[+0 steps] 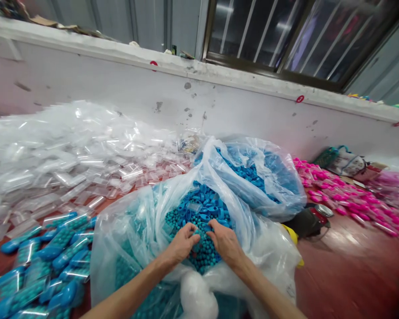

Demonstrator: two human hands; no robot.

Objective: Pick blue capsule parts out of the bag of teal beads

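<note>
Both my hands are inside the mouth of a large clear plastic bag (119,230), low over a heap of teal beads (204,261). My left hand (182,243) is closed, thumb and fingers bent towards each other; what they hold, if anything, cannot be made out against the beads. Facing it, my right hand (225,243) has its fingers curled in the same way, and its contents are unclear too. Just beyond the fingertips lie many blue plastic caps (208,201) on top of the beads. A small gap separates the hands.
Filled tubes with blue caps (64,239) lie at left, below a big pile of clear empty tubes (53,164). Behind stands a second bag (286,177) of blue caps. Pink pieces (346,190) spread at right, near a dark object with a round metallic top (323,211).
</note>
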